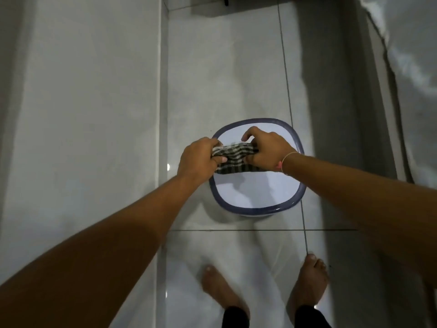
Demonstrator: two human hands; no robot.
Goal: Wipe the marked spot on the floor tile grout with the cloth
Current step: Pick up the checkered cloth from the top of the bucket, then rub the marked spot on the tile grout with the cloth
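Observation:
A dark green and white striped cloth point(233, 157) is bunched between both hands above a white basin with a blue rim point(298, 196) that stands on the floor. My left hand point(197, 157) grips the cloth's left end. My right hand point(266, 150) grips its right end, with a thin bracelet on the wrist. A dark grout line point(287, 74) runs away along the pale glossy tiles and crosses another grout line point(260, 230) just in front of the basin. No marked spot is visible on the grout.
A white wall point(82, 102) runs along the left. A grey panel or door edge point(350, 102) stands at the right. My two bare feet point(307, 282) stand on the tile near the bottom edge. A dark fixture point(205, 8) sits at the far end.

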